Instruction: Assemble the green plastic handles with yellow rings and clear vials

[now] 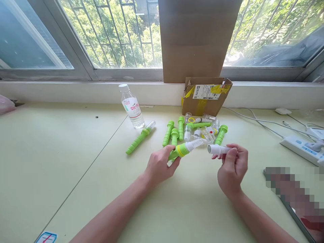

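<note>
My left hand (162, 162) is closed around a green ribbed handle (182, 150) with a yellow ring and a clear-white tip pointing right. In my right hand (233, 168), pinched between thumb and fingers, is a white cylinder (217, 149), its round end facing the tip with a gap between them. Just behind lie several green ribbed handles (168, 133) and a pile of clear plastic cups (208, 134). One green handle with a clear tip (140, 138) rests apart on the left.
A water bottle (132, 107) stands behind on the left. An opened cardboard box (202, 104) is against the window ledge. On the right are a power strip (301, 148) with cables and a dark-edged flat object (291, 206), partly pixelated.
</note>
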`<state>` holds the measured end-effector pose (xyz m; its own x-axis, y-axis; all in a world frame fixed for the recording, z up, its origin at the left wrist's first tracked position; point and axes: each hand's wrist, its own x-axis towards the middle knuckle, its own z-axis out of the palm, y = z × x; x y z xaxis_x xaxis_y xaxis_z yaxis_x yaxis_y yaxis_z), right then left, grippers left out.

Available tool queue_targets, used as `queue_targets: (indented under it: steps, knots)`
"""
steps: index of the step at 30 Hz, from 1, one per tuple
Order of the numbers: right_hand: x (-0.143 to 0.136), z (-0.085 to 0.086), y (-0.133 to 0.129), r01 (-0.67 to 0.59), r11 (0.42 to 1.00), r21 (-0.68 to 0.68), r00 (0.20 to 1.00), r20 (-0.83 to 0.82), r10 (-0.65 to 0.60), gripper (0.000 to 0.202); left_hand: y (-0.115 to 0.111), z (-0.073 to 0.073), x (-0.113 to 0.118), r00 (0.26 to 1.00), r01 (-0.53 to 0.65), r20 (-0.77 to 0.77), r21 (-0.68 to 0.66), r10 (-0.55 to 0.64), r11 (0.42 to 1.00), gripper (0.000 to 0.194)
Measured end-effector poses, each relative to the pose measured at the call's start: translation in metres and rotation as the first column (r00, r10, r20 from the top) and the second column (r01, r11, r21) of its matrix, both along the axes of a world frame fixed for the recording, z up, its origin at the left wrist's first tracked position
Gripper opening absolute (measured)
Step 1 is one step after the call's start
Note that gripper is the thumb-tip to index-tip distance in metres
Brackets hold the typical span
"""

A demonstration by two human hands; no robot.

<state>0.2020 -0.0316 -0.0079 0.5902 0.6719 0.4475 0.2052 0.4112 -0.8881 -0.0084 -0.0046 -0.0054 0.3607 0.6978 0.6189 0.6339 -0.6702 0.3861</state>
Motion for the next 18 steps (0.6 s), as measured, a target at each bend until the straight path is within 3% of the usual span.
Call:
queue_targets:
  steps: [12, 15, 18]
  knots:
    - [0.0015, -0.0012, 0.0001, 0.025, 1.000, 0.000, 0.998, -0.063, -0.025, 0.026, -0.0002, -0.0017, 0.0019, 0.995, 0.026, -0.101, 0.100, -0.015, 0.995, 0.016]
    - [0.0009, -0.0038, 0.0015, 0.040, 0.996, -0.074, 0.999, 0.008, -0.040, 0.025, -0.0003, -0.0019, 0.0021, 0.998, -0.009, -0.054, 0.083, 0.013, 0.997, 0.019]
    - [-0.0010, -0.0083, 0.0033, -0.021, 0.975, -0.221, 0.988, 0.145, 0.054, 0.022, -0.0009, -0.0016, 0.0027, 0.999, -0.039, -0.022, 0.054, 0.040, 0.998, 0.018]
